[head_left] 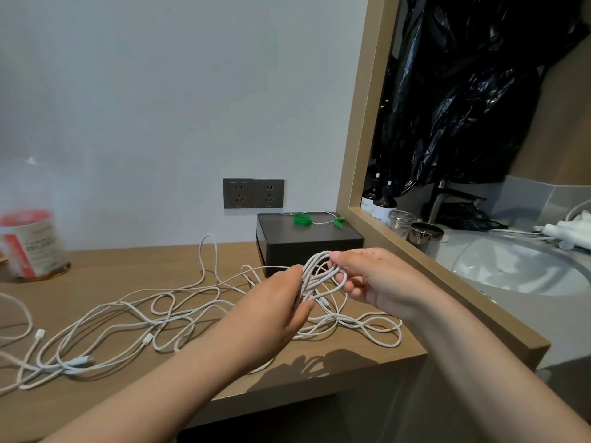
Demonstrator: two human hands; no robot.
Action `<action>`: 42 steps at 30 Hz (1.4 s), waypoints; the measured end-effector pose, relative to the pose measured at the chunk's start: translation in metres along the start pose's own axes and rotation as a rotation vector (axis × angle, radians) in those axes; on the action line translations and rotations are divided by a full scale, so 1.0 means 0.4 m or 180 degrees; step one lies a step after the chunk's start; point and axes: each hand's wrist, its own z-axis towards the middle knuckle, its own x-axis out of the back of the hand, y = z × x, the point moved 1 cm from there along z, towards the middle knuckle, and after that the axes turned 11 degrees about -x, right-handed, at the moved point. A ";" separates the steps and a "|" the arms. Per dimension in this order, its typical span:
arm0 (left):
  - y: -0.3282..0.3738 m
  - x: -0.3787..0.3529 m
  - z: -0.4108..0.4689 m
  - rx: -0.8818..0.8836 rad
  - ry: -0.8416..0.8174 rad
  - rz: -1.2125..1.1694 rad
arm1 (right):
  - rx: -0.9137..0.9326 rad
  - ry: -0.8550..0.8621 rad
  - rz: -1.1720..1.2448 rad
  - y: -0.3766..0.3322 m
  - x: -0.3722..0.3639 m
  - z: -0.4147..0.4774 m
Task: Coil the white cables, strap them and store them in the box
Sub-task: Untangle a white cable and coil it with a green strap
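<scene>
Fingers (pixel 351 284), left hand (pixel 281 302) and right hand (pixel 371 276), grip coil (pixel 315 276) | near desk edge (pixel 412 354) | box (pixel 307 241) behind

Loose cables (pixel 134 318) clutter desk (pixel 105 270)

A pair of dark wall sockets (pixel 253 193) is set into the pale wall above the wooden desk (pixel 105 276), and a blurred red-labelled container (pixel 30 243) is stood at the desk's far left. Beyond a wooden frame (pixel 361 129) on the right, a black plastic bag (pixel 473 91) is seen above a tap (pixel 447 199) and a washbasin (pixel 518 270). Two dark pump bottles (pixel 380 199), a glass jar (pixel 401 222) and a metal cup (pixel 426 237) are lined up just inside the frame.
</scene>
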 end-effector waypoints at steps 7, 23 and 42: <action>-0.009 -0.037 0.021 0.0092 0.0006 0.1035 | -0.0010 0.0144 0.0311 0.000 -0.009 0.007; -0.024 0.012 -0.026 -0.0679 0.0573 0.1260 | 0.0121 -0.0068 0.0829 -0.008 -0.022 -0.045; -0.278 -0.087 0.114 0.0061 0.0644 0.0763 | 0.0133 -0.0223 0.0599 -0.009 0.002 0.251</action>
